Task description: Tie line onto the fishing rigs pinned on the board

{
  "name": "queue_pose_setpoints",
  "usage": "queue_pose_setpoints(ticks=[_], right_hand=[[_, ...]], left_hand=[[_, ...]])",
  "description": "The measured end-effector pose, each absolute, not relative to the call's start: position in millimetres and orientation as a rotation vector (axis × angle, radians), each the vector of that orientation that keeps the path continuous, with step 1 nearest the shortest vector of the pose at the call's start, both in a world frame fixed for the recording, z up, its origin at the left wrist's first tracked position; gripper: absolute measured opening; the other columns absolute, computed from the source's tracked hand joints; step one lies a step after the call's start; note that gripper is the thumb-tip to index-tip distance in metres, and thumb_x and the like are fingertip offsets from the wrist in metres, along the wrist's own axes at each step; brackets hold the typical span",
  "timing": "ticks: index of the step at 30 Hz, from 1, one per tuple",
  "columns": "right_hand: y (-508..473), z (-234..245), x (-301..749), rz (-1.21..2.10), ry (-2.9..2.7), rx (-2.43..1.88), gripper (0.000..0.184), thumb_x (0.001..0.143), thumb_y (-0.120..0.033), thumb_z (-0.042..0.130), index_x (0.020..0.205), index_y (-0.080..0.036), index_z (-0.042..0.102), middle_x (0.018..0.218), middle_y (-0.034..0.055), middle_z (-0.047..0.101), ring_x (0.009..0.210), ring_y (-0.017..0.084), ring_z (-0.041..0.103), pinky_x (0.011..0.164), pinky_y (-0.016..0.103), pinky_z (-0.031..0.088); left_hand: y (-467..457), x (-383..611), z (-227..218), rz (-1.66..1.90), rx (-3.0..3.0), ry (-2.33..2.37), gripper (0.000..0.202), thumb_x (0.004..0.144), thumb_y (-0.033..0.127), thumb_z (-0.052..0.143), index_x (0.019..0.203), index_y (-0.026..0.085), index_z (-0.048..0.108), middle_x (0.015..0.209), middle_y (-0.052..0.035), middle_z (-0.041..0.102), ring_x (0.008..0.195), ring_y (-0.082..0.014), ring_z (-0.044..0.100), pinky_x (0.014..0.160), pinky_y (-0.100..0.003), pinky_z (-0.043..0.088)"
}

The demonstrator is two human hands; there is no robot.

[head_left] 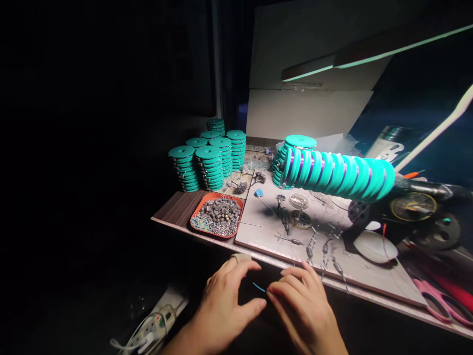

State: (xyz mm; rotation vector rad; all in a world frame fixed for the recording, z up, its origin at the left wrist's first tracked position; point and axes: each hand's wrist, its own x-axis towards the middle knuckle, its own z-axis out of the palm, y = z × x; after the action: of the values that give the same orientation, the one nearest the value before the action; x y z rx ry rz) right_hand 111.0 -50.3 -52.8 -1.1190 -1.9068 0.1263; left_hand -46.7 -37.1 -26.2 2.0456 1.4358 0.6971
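Note:
My left hand (pixel 231 291) is held in front of the table edge, its thumb and forefinger apart with nothing between them. A beige band (pixel 242 257) is wrapped round one of its fingers. Close beside it, my right hand (pixel 301 301) has its fingertips pinched together on a thin blue strand (pixel 258 287), whose short end points toward the left hand's gap. Beyond the hands, several dark sinkers with thin line, one a sinker rig (pixel 309 252), lie on a pale board (pixel 266 241). An orange tray (pixel 192 222) holds grey sinkers, small metal rings and pale green pieces.
Stacks of turquoise foam spools (pixel 209 153) stand at the back left. A row of turquoise spools (pixel 338 172) sits on a geared winder (pixel 414 207) at right. Pink-handled scissors (pixel 436 301), a white dish (pixel 377 246) and small round containers (pixel 300 219) are nearby. A power strip (pixel 155 325) lies below left.

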Motion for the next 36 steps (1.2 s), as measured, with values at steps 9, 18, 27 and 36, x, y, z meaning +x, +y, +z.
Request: queue_pose_setpoints(ticks=[9, 18, 27, 36], right_hand=[[-48.8, -59.5, 106.2, 0.125, -1.823, -1.031, 0.015, 0.082, -0.014, 0.049, 0.074, -0.021, 0.060, 0.058, -0.0025, 0.059, 0.071, 0.018, 0.055, 0.091, 0.046, 0.029], [-46.5, -59.0, 107.0, 0.092, -1.891, -1.008, 0.013, 0.081, -0.011, 0.051, 0.079, -0.020, 0.059, 0.060, -0.0016, 0.062, 0.071, 0.019, 0.055, 0.092, 0.046, 0.026], [-40.2, -58.4, 109.9, -0.012, -1.980, -0.988, 0.010, 0.081, -0.013, 0.052, 0.079, -0.020, 0.059, 0.058, -0.0025, 0.059, 0.069, 0.018, 0.056, 0.093, 0.041, 0.026], [-26.3, -49.4, 110.4, 0.056, -2.009, -0.960, 0.014, 0.083, -0.010, 0.043, 0.080, -0.018, 0.053, 0.065, -0.0004, 0.056, 0.062, 0.014, 0.056, 0.092, 0.039, 0.031]], left_hand=[[-36.1, -53.1, -27.5, 0.687, 1.598, 1.208, 0.022, 0.084, 0.030, 0.044, 0.067, 0.018, 0.051, 0.085, -0.0036, 0.059, 0.081, -0.0159, 0.054, 0.074, -0.025, 0.041], [-36.1, -60.2, -25.7, 0.671, 1.615, 1.258, 0.020, 0.084, 0.030, 0.044, 0.072, 0.019, 0.056, 0.087, -0.0026, 0.059, 0.086, -0.0165, 0.054, 0.078, -0.026, 0.038], [-38.3, -50.7, -27.3, 0.740, 1.567, 1.290, 0.017, 0.080, 0.026, 0.052, 0.066, 0.018, 0.057, 0.086, -0.0049, 0.061, 0.087, -0.0183, 0.056, 0.077, -0.028, 0.039], [20.8, -80.4, -5.2, 0.762, 2.179, 1.795, 0.008, 0.075, 0.015, 0.058, 0.071, 0.018, 0.064, 0.080, -0.0047, 0.061, 0.085, -0.0199, 0.055, 0.077, -0.031, 0.041]])
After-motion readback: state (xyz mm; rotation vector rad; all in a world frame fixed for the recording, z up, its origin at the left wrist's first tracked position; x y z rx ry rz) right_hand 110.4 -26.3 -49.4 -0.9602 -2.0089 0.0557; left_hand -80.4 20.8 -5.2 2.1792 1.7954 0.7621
